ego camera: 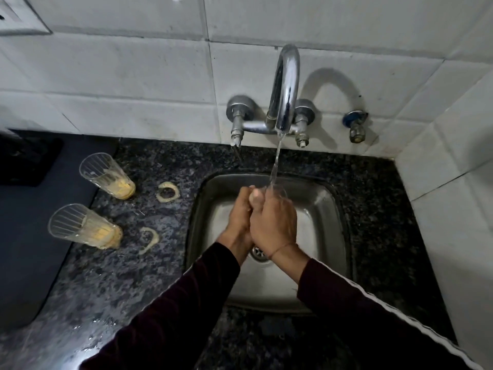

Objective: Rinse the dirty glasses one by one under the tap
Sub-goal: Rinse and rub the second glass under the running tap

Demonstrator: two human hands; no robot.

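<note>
Glass 1 (277, 192), a clear tumbler, is held over the steel sink (330, 209) directly under the running tap (285, 89). Only its rim and part of its wall show, past the knuckles of the right hand (273, 225). The water stream (276, 161) falls from the spout onto this glass at the fingers.

Right hand: fingers curled round the glass, back of the hand toward the camera, a thin thread band at the wrist. Left hand (240, 213): pressed against the right hand, fingers curled at the near side of the glass; the view does not show plainly whether they grip the glass or the other hand. Both sleeves are dark.

Glass 2 (106, 176) and glass 3 (84, 227) stand upright on the speckled granite counter (133, 276), left of the sink and well apart from it. Each is ribbed and holds yellow residue at the bottom. Glass 2 is nearer the tiled wall (133, 70); glass 3 is nearer the person.

2 pale ring-shaped residue marks lie on the counter between these glasses and the sink: mark 1 (168, 192) beside glass 2, mark 2 (149, 240) beside glass 3. A dark mat (40, 236) lies at the left edge of the counter, just beside both glasses. The sink drain (258, 253) shows below the wrists.
</note>
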